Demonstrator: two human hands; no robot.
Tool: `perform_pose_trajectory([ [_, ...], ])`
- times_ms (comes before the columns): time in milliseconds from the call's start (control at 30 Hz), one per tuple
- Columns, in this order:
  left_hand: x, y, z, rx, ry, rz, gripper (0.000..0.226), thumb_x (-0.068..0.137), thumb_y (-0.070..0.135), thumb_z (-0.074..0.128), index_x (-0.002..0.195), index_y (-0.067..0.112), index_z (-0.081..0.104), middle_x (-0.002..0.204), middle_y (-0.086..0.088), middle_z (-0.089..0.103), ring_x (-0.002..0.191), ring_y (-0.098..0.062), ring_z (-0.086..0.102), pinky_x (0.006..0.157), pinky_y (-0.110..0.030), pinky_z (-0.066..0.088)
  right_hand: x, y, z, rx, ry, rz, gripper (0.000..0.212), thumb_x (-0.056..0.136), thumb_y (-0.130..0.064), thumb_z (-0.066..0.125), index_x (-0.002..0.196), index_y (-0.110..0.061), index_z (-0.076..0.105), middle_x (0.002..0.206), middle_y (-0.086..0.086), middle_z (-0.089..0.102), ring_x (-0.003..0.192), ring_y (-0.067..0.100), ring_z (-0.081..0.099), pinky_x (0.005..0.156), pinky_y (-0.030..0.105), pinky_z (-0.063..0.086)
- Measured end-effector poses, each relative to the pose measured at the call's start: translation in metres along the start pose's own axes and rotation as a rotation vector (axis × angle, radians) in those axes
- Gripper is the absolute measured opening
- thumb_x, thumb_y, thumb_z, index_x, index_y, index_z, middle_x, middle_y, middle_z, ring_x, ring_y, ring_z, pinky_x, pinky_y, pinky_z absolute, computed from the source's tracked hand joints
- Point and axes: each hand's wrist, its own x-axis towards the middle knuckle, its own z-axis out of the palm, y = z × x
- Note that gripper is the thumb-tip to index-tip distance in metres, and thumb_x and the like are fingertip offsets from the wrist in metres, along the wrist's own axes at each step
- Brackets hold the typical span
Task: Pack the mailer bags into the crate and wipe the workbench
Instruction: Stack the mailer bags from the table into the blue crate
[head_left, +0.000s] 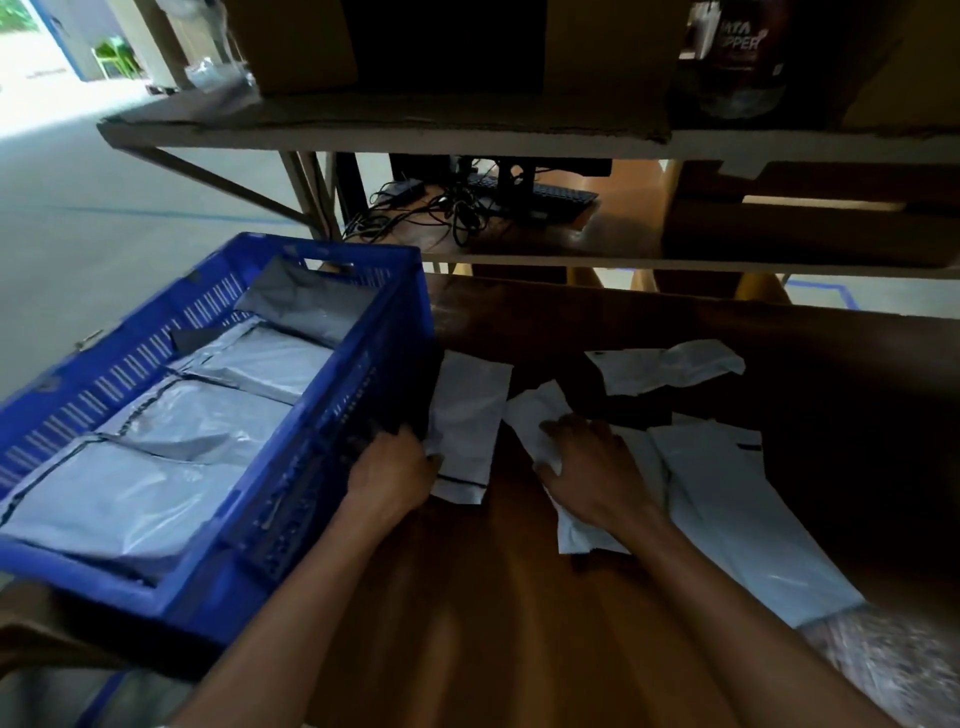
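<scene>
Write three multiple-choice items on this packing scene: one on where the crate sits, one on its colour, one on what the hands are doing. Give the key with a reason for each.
1. Where is the crate relative to the loose mailer bags on the workbench?
A. To their left
B. To their right
C. On the shelf above

2. What colour is the crate?
A. Red
B. Blue
C. Green

3. What is the right hand doing?
A. Hanging free in the air
B. Pressing on a white mailer bag
C. Holding a cloth

Key: 1 A, the crate stands at the bench's left end, beside the left hand. 2 B, its slotted walls are blue. 3 B, the palm lies on the crumpled bag.
</scene>
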Motion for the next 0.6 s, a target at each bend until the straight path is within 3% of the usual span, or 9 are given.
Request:
perform_pose_trajectory([
  [67, 0.022, 0.010, 0.005, -0.002, 0.065, 0.120, 0.070, 0.099, 0.054, 0.047, 0.154, 0.018, 0.025, 0.156, -0.022, 0.023, 0.138, -0.043, 0.035, 0.110, -0.055, 0.037, 0.001, -0.006, 0.004, -0.034, -0.071, -0.008, 0.069, 0.092, -0.061, 0.044, 0.153, -0.034, 0.025, 0.160, 0.001, 0.025, 0.145, 0.032, 0.023, 0.112, 0.053, 0.026],
  [200, 0.067, 0.031, 0.033, 0.109, -0.156, 0.245, 0.087, 0.096, 0.061, 0.038, 0.158, 0.032, -0.014, 0.166, -0.015, -0.016, 0.151, -0.043, 0.009, 0.120, -0.058, 0.020, 0.000, -0.006, 0.016, -0.110, -0.081, -0.044, 0.067, 0.096, -0.056, 0.039, 0.155, -0.038, 0.012, 0.164, 0.002, 0.016, 0.146, 0.032, 0.023, 0.113, 0.052, 0.024],
  [367, 0.064, 0.020, 0.062, 0.106, -0.220, 0.147, 0.084, 0.099, 0.065, 0.036, 0.161, 0.028, -0.007, 0.166, -0.009, -0.020, 0.152, -0.041, -0.011, 0.123, -0.058, 0.003, -0.008, -0.001, 0.013, -0.042, -0.104, -0.034, 0.065, 0.098, -0.048, 0.043, 0.155, -0.038, 0.014, 0.164, 0.000, 0.015, 0.145, 0.028, 0.025, 0.112, 0.050, 0.028],
  [500, 0.051, 0.019, 0.068, 0.060, -0.113, 0.103, 0.092, 0.092, 0.074, 0.038, 0.159, 0.027, -0.004, 0.167, -0.010, -0.014, 0.151, -0.044, -0.007, 0.120, -0.060, 0.000, -0.014, -0.004, 0.017, -0.043, -0.084, -0.061, 0.064, 0.098, -0.042, 0.044, 0.156, -0.038, 0.015, 0.165, 0.001, 0.014, 0.145, 0.027, 0.025, 0.112, 0.048, 0.028],
  [600, 0.051, 0.021, 0.078, -0.009, -0.088, 0.070, 0.094, 0.091, 0.076, 0.037, 0.157, 0.037, -0.018, 0.163, -0.008, -0.030, 0.150, -0.043, -0.018, 0.121, -0.060, -0.003, -0.008, -0.008, 0.018, -0.041, -0.104, -0.051, 0.061, 0.101, -0.032, 0.040, 0.157, -0.035, 0.015, 0.165, 0.005, 0.013, 0.146, 0.030, 0.024, 0.113, 0.049, 0.028],
])
